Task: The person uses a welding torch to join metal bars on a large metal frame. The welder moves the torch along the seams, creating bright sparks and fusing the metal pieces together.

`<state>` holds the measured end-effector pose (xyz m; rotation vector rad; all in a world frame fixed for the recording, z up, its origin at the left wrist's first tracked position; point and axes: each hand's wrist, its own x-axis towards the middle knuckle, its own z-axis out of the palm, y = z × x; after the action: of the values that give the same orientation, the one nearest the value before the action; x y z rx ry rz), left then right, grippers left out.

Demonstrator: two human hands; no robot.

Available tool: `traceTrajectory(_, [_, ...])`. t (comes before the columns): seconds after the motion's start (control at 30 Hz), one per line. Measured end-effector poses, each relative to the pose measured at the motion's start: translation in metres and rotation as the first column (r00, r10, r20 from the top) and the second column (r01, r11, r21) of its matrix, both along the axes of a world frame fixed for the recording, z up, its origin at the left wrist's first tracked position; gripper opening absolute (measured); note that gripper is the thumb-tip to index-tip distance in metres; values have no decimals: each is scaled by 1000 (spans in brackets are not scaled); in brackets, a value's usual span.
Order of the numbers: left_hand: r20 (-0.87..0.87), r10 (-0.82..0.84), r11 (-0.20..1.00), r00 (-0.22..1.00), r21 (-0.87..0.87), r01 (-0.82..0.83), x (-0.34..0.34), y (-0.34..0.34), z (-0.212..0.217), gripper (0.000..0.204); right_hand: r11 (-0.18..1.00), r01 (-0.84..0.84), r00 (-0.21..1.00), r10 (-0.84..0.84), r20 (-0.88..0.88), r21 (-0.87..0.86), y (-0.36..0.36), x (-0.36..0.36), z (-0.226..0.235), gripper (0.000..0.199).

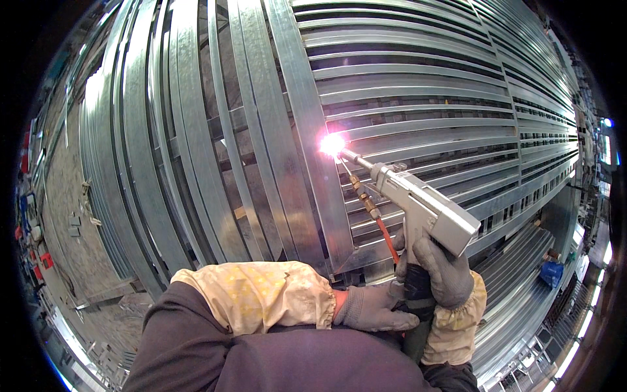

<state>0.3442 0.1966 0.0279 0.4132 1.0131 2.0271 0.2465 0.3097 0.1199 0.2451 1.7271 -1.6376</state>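
My right hand (445,271), in a grey glove, is wrapped round the grip of a silver handheld welding gun (431,208). My left hand (382,308), also gloved in grey, closes on the black-wrapped lower part of the gun's handle; some of its fingers are hidden there. The nozzle points up and left to a bright pinkish-white glare (332,144) where a slat meets the long side rail (307,98) of a metal frame. A thin tube with brass fittings (363,193) and an orange-red hose (388,238) runs beneath the gun to the glare.
Parallel metal slats (418,130) stretch away to the right. Long metal bars (189,98) lie side by side on the left, with gaps between them. More metal lengths (516,281) are stacked at lower right, near a blue object (551,274). Concrete floor (65,215) shows far left.
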Motion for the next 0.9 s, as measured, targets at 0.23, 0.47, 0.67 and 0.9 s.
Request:
traceTrajectory(0.23, [18, -24, 1000, 1000, -17, 25, -3, -2, 5, 49, 998, 45, 998, -43, 43, -32, 6, 3, -6, 41])
traceTrajectory(0.47, [50, -115, 993, 992, 23, 114, -3, 2, 12, 50, 997, 68, 998, -68, -10, 32, 22, 15, -1, 44])
traceTrajectory(0.67, [-11, -231, 973, 973, -11, 230, 8, 31, -4, 47, 991, 136, 991, -136, -14, 12, 40, 26, 4, 45])
traceTrajectory(0.9, [345, 52, 999, 937, -11, -51, 4, 32, 8, 35, 995, 85, 996, -86, 1, -52, 47, 16, 3, 39])
